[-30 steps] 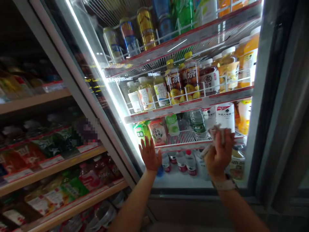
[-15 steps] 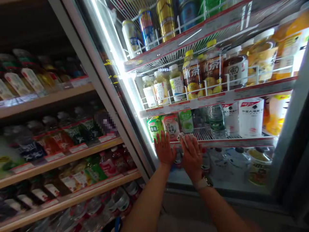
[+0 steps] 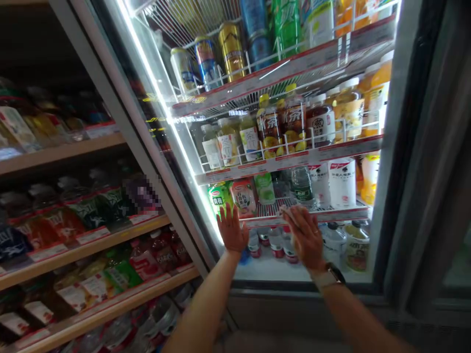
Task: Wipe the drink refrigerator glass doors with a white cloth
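Cloth [image 3: 284, 212] held under right hand [image 3: 305, 236] against glass fridge door [image 3: 287, 289], above middle of lower edge; left hand [image 3: 233, 236] open, palm flat near lower left corner. Apparently mid-wipe, with finished and remaining areas indistinguishable.

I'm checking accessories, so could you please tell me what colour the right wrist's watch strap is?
The watch strap looks pale, roughly off-white, in the head view.

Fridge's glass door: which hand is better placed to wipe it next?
Probably the right hand: it holds a pale cloth, seemingly against the glass door, while the left hand is spread and holds nothing visible.
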`<state>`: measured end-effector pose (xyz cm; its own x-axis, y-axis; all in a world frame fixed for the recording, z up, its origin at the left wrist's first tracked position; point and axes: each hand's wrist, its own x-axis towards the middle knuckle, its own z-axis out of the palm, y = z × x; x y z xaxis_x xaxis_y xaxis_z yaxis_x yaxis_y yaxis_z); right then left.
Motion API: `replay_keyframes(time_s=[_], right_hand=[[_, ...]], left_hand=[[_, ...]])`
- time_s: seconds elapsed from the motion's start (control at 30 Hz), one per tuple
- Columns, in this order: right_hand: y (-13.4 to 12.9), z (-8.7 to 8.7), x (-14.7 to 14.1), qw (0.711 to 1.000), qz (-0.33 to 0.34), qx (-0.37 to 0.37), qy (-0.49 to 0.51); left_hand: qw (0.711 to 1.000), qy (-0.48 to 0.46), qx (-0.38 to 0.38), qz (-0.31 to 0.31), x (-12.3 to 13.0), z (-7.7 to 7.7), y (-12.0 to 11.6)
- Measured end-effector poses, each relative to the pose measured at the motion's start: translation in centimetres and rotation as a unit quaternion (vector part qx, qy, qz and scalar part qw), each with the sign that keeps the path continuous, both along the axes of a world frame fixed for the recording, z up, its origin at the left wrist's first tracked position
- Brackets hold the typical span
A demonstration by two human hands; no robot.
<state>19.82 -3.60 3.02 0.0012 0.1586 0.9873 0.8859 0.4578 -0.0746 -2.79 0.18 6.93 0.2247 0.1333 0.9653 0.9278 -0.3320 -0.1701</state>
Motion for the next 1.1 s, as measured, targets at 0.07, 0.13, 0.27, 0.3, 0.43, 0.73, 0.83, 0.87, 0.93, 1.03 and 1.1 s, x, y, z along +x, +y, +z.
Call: replay_keyframes(time_s=[0.07, 0.13, 0.27, 0.3, 0.43, 0.73, 0.83, 0.87, 0.93, 1.03, 1.1], right_hand=[[0.0, -0.3, 3.3, 0.997, -0.042, 0.017, 0.054], [0.0, -1.0, 6.5, 0.992, -0.077, 0.026, 0.099], [0.1, -2.4, 10.9, 0.974, -0.115, 0.060, 0.184], [0.2, -2.6, 11.3, 0.970, -0.117, 0.063, 0.203], [0.5, -2.2, 10.4, 0.958, -0.110, 0.058, 0.259], [1.0, 1.0, -0.7, 0.963, -0.060, 0.069, 0.254], [0.9, 1.8, -4.2, 0.969, -0.030, 0.044, 0.242], [0.8, 1.9, -5.3, 0.971, -0.021, 0.032, 0.238], [0.7, 2.1, -7.5, 0.976, 0.003, 0.007, 0.217], [0.5, 1.9, -10.7, 0.987, 0.042, -0.021, 0.153], [0.3, 1.7, -12.2, 0.993, 0.068, -0.028, 0.090]], left_hand=[[1.000, -0.003, 0.002, -0.008, 0.0, -0.1, 0.2], [1.000, -0.004, 0.002, -0.010, 0.0, -0.1, 0.3], [1.000, -0.006, 0.000, -0.009, 0.2, 0.0, 0.2], [1.000, -0.006, -0.001, -0.010, 0.2, 0.0, 0.1], [1.000, -0.006, 0.001, -0.013, 0.2, 0.0, 0.1], [1.000, -0.007, -0.016, 0.002, -0.1, -0.4, 0.0], [1.000, 0.001, -0.018, 0.005, -0.1, -0.4, -0.1], [1.000, 0.003, -0.017, 0.009, -0.1, -0.4, -0.2], [1.000, 0.007, -0.013, 0.016, -0.1, -0.4, -0.2], [1.000, 0.007, -0.006, 0.028, 0.0, -0.3, -0.2], [0.999, 0.002, 0.008, 0.038, 0.1, -0.3, 0.0]])
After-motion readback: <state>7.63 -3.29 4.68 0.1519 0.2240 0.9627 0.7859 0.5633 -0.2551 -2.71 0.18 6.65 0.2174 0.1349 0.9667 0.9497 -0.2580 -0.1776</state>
